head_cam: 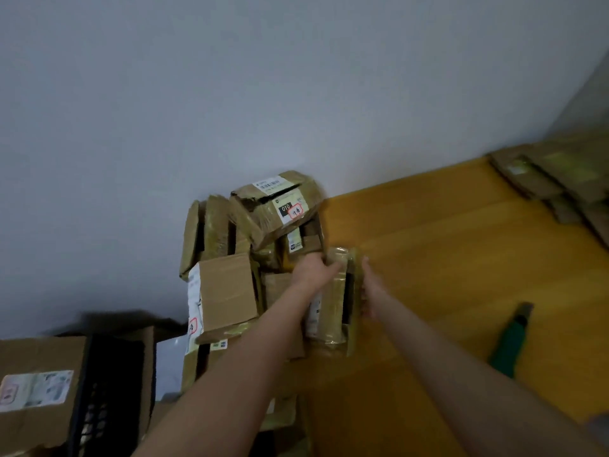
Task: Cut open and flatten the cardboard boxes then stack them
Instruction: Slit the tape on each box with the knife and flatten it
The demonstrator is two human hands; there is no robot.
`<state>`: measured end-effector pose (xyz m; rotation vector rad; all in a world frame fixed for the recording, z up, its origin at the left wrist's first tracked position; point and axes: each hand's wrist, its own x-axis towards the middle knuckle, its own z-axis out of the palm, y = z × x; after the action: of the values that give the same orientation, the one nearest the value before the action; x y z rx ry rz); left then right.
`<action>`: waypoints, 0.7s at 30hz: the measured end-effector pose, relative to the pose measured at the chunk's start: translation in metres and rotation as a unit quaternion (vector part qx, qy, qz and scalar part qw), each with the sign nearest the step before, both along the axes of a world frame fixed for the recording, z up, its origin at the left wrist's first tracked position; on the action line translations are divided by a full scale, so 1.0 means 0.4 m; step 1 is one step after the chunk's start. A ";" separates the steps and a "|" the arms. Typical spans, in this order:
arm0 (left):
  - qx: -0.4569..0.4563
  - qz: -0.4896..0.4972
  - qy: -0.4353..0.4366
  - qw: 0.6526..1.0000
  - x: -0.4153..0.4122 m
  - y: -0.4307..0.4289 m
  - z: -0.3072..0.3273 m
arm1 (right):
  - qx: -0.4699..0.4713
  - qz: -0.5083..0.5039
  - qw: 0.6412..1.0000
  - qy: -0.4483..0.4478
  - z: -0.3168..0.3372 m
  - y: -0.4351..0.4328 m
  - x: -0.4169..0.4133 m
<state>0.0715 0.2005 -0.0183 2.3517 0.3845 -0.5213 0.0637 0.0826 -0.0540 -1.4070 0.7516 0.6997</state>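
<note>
Both hands were on a small taped cardboard box (334, 303) standing at the right edge of the pile of boxes (273, 209) against the wall (230, 94). The left hand (311, 268) gripped its top corner. The right hand (370, 288) lay against its right side, too blurred to tell whether it gripped. A green knife (509, 341) lay nearby on the wooden surface (445, 242), with flattened cardboard (553, 179) farther off.

We see a grey wall (230, 77) at twelve o'clock, yellow wooden floor (445, 258) at three, and a black crate (108, 390) at eight.
</note>
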 end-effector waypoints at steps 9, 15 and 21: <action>-0.234 0.048 -0.040 0.970 0.026 -0.171 0.090 | 0.119 -0.266 0.953 -0.088 0.081 -0.185 -0.050; -0.307 -0.001 -0.004 0.952 0.024 -0.267 0.106 | 0.118 -0.305 0.936 -0.128 0.134 -0.300 -0.043; -0.200 -0.098 -0.036 0.974 0.025 -0.305 0.086 | 0.050 -0.249 0.956 -0.149 0.090 -0.329 -0.083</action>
<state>0.0814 0.0785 0.0160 2.0163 0.0081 -0.5467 0.0306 -0.0488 -0.0179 -1.1315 0.7754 0.1254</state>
